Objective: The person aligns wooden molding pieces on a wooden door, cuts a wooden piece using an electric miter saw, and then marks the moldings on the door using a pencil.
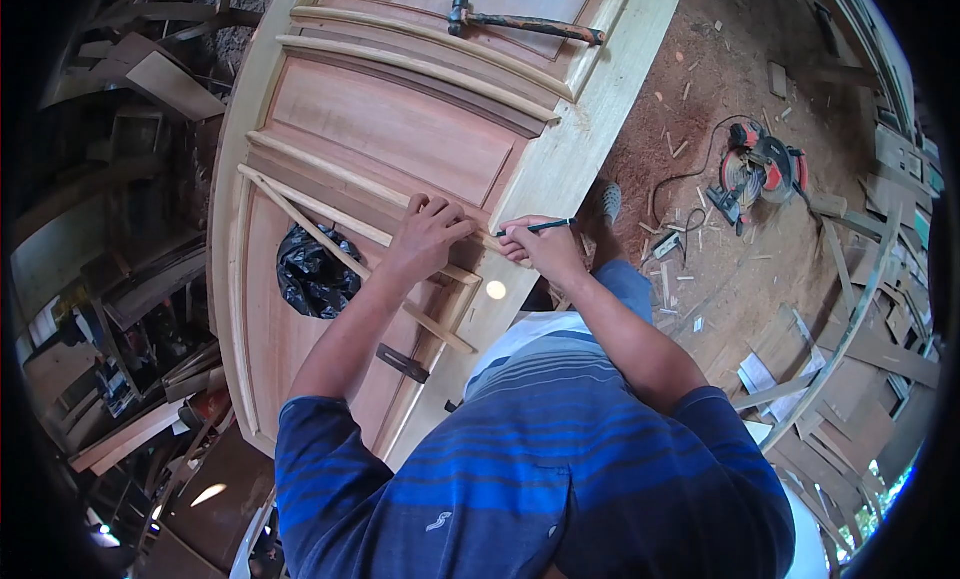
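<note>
A panelled wooden door (228,269) lies flat in front of me, with thin wooden moulding strips across its panels. My left hand (432,237) has its fingers bent over a pale moulding strip (330,172) near the door's right stile. Just right of it, my right hand (543,251) pinches a dark pencil (552,225), its tip close to the strip's end. Another loose strip (310,231) slants across the door below my left hand. Part of the strip under my left fingers is hidden.
A hammer (525,23) rests at the door's far end. A black plastic bag (318,271) and a dark flat piece (402,363) lie on the door. A red circular power saw (760,171) with its cord sits on the dirt floor among wood scraps. Timber is piled at left.
</note>
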### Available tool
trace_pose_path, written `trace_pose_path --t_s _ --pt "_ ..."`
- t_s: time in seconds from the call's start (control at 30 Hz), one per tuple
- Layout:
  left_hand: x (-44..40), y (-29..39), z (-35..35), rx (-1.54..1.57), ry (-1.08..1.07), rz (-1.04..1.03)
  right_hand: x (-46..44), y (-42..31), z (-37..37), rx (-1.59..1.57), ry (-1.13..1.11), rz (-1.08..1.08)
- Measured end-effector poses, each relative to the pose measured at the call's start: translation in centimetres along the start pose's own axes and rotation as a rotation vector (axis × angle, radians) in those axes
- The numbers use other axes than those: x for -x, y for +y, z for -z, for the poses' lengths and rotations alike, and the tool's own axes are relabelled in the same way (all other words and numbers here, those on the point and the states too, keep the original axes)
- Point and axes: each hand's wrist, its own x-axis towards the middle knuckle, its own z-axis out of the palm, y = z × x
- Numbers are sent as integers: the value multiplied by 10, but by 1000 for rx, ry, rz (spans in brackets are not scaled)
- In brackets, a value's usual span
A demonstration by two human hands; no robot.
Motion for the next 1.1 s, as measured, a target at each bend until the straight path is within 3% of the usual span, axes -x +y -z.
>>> trace_pose_path --t_s 1.1 --pt "0 1 -2 -8 -8 9 -5 -3 6 47 -76 -13"
